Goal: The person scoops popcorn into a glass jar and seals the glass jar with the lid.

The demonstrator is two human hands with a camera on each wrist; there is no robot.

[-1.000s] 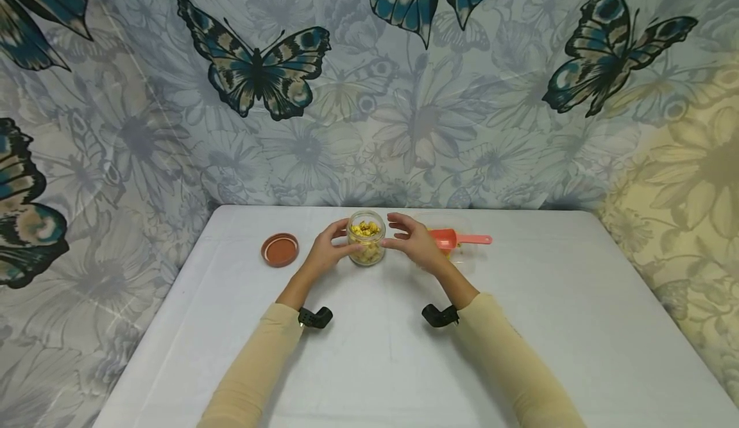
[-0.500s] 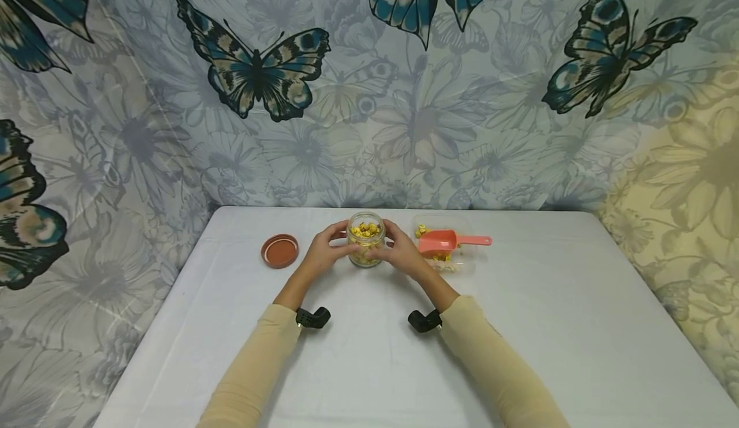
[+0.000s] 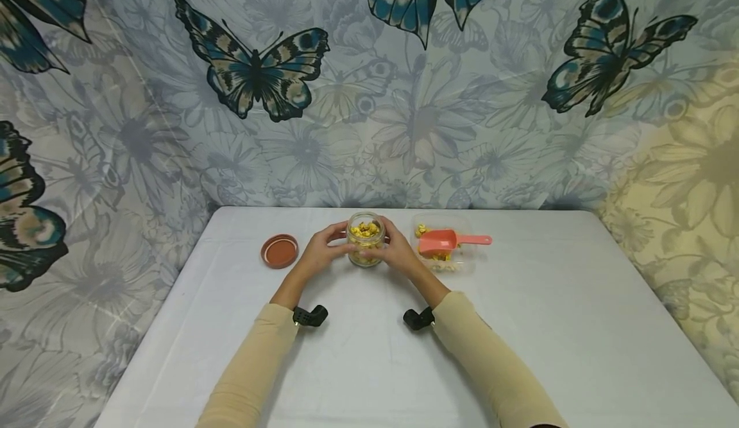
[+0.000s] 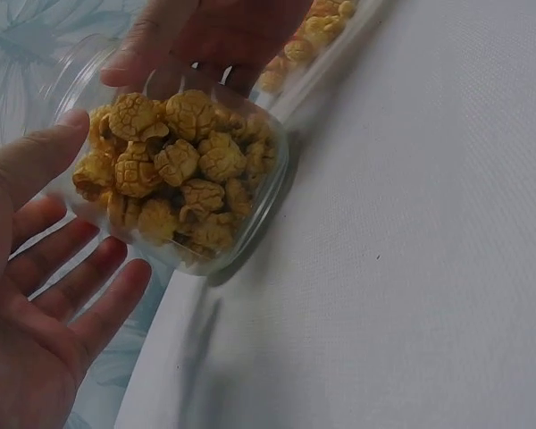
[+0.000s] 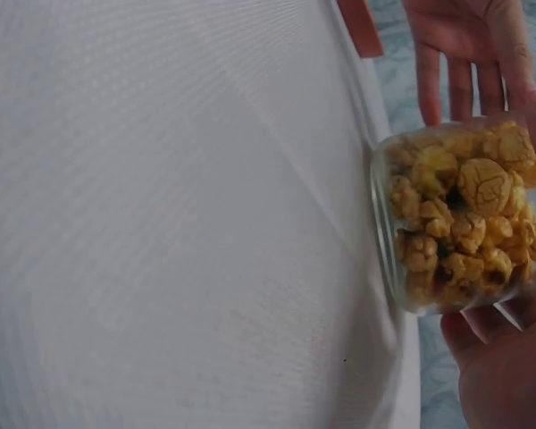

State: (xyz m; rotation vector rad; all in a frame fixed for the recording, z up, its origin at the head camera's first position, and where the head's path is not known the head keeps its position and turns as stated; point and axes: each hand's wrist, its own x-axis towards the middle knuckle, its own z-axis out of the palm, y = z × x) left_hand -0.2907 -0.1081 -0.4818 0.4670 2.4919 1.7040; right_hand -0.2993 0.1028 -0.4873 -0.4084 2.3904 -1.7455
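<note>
A clear glass jar (image 3: 365, 263) of yellow popcorn (image 4: 179, 161) stands uncovered near the table's far edge. My left hand (image 3: 319, 253) holds its left side, thumb in front and fingers spread around behind. On the other side my right hand (image 3: 399, 249) grips the jar in the same way, its thumb across the front. In the right wrist view both hands flank the jar (image 5: 383, 219), its base down at the white cloth. To the left of my left hand lies a brown-red screw lid (image 3: 280, 251), inner side up.
Right of the jar sits a clear plastic container (image 3: 466, 265) with some popcorn in it. A coral scoop (image 3: 440, 241) lies across that container, handle pointing right. White cloth covers the table (image 3: 369, 364); a butterfly-patterned backdrop (image 3: 427, 158) hangs behind it.
My right hand has moved left from beside the jar and taken hold of it, uncovering the scoop and plastic container. My left hand stays on the jar.
</note>
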